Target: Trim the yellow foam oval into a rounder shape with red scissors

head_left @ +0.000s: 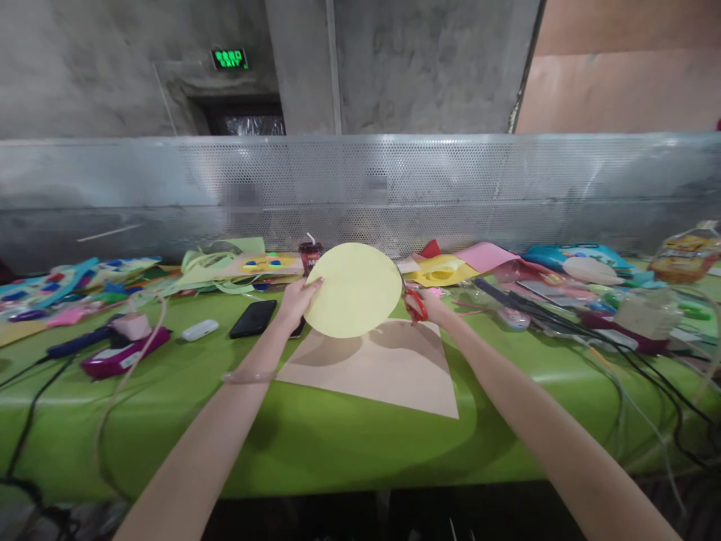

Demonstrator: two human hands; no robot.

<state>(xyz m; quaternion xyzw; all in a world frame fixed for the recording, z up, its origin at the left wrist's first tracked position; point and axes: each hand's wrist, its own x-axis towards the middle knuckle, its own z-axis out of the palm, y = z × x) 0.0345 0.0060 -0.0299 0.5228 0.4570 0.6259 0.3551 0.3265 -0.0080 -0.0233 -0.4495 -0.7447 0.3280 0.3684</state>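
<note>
My left hand (297, 299) pinches the left edge of a pale yellow paper circle (354, 289), held upright above the table. At the circle's right edge, my right hand (431, 306) is closed on a pair of red-handled scissors (415, 304). Below the circle a beige sheet of paper (388, 368) lies flat on the green table cover (315, 443).
A black phone (253, 318), a white case (199, 330) and a purple tool (121, 355) lie to the left. Coloured paper scraps (444, 269), a dark cup (309, 255), snack bags and black cables (619, 353) crowd the back and right. A perforated metal barrier (451, 188) runs behind the table.
</note>
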